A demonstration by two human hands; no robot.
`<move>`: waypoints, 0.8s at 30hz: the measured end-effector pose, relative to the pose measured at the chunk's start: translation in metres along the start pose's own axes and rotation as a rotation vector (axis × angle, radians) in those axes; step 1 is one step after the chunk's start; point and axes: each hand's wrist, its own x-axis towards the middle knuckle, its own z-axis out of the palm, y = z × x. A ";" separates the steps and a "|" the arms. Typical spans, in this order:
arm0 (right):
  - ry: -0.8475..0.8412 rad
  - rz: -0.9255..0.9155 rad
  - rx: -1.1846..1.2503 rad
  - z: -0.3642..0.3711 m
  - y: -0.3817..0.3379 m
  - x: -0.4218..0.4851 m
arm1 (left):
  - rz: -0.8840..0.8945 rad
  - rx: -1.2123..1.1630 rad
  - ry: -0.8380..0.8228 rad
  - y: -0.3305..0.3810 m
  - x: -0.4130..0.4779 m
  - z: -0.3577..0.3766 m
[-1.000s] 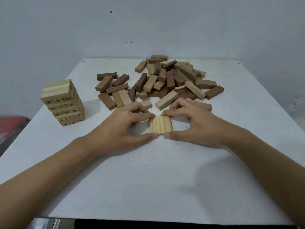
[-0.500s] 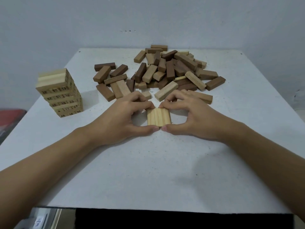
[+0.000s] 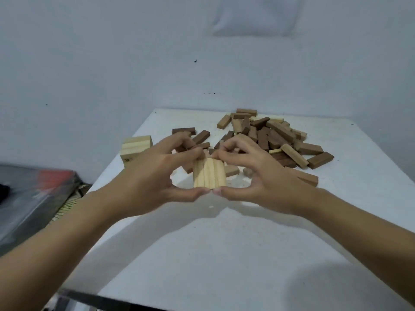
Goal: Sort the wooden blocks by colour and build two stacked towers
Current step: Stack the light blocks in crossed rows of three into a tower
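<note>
Soft, cool, even light falls from above, with no glare. The hands (image 3: 208,173) cast pale grey shadows onto the white counter (image 3: 224,254) toward the near edge. The whole frame is slightly soft, and motion blur smears the dark things at left (image 3: 33,198). Wide-angle bending bows the counter's edges and stretches the forearms near the corners.

A white table (image 3: 224,254) is seen w/ a loose pile of blocks (image 3: 269,138), light & dark brown mixed, spread at its far right. A pale block tower (image 3: 136,149) is stood near the left edge (partly hidden by a hand).
</note>
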 end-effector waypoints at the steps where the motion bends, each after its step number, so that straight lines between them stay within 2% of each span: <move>1: -0.006 -0.025 -0.011 0.001 -0.005 0.012 | -0.017 0.026 0.009 -0.005 -0.003 -0.011; 4: -0.036 -0.058 -0.023 0.007 -0.021 0.046 | -0.081 0.094 0.011 -0.021 -0.013 -0.042; 11: -0.103 -0.064 -0.075 0.028 -0.042 0.115 | -0.189 0.086 -0.019 -0.062 -0.025 -0.091; 24: -0.235 0.003 -0.152 0.034 -0.032 0.151 | -0.316 0.004 -0.087 -0.098 -0.020 -0.088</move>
